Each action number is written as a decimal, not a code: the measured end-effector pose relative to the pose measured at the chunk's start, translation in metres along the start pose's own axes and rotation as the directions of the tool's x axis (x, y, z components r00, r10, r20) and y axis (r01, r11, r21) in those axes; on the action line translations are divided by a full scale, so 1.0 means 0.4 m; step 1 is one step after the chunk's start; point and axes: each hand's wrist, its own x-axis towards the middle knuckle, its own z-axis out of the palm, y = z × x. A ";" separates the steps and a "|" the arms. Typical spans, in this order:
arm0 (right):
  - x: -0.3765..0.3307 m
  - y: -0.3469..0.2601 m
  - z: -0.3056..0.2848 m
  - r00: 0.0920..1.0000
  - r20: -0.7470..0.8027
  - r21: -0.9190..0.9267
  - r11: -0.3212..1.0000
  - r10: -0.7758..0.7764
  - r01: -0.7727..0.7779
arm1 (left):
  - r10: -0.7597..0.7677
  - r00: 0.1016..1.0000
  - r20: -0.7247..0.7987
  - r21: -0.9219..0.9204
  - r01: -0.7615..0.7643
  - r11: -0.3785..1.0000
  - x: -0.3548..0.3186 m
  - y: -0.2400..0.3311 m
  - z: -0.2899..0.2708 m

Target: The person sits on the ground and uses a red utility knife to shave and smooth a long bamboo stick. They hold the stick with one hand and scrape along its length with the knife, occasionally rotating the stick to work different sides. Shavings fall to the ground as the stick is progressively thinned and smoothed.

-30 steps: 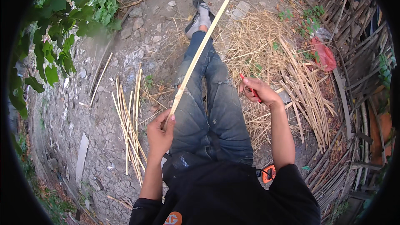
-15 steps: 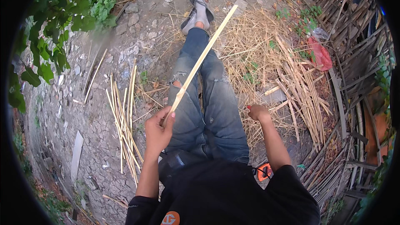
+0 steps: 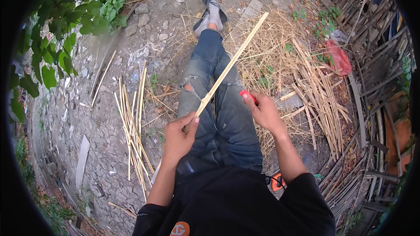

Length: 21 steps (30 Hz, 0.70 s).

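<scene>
My left hand [image 3: 178, 136] grips the near end of a long pale bamboo strip [image 3: 232, 63], which slants up and to the right over my jeans-clad legs [image 3: 214, 96]. My right hand [image 3: 261, 110] is closed on a small red-handled tool [image 3: 246, 95], held just right of the strip and apart from it. The tool's blade is hidden by my fingers. I sit on the ground with legs stretched out and crossed at the feet.
A bundle of thin bamboo sticks [image 3: 131, 122] lies on the cracked ground at my left. Dry straw and bamboo shavings [image 3: 297, 74] pile up at my right. Stacked old slats [image 3: 363, 105] line the right side, leafy branches [image 3: 65, 22] the upper left.
My right hand dropped toward my lap, then came back up beside the strip with the red tool. The left hand kept holding the strip at the same slant.
</scene>
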 end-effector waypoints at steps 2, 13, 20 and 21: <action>0.000 -0.007 0.020 0.999 -0.042 0.031 0.999 -0.008 0.009 | 0.022 1.000 0.007 0.002 -0.022 1.000 -0.001 0.009 0.011; 0.026 -0.060 0.013 0.986 -0.082 -0.041 0.988 0.145 -0.148 | 0.039 0.995 0.093 0.046 -0.044 0.998 -0.025 0.037 0.042; 0.016 -0.079 0.040 0.993 -0.083 0.002 0.997 0.079 -0.079 | 0.017 0.999 0.050 -0.051 -0.014 0.999 -0.030 0.004 0.049; 0.034 -0.086 0.014 0.984 -0.095 -0.001 0.988 0.152 -0.153 | 0.013 0.999 0.049 -0.050 -0.010 0.999 -0.031 0.008 0.044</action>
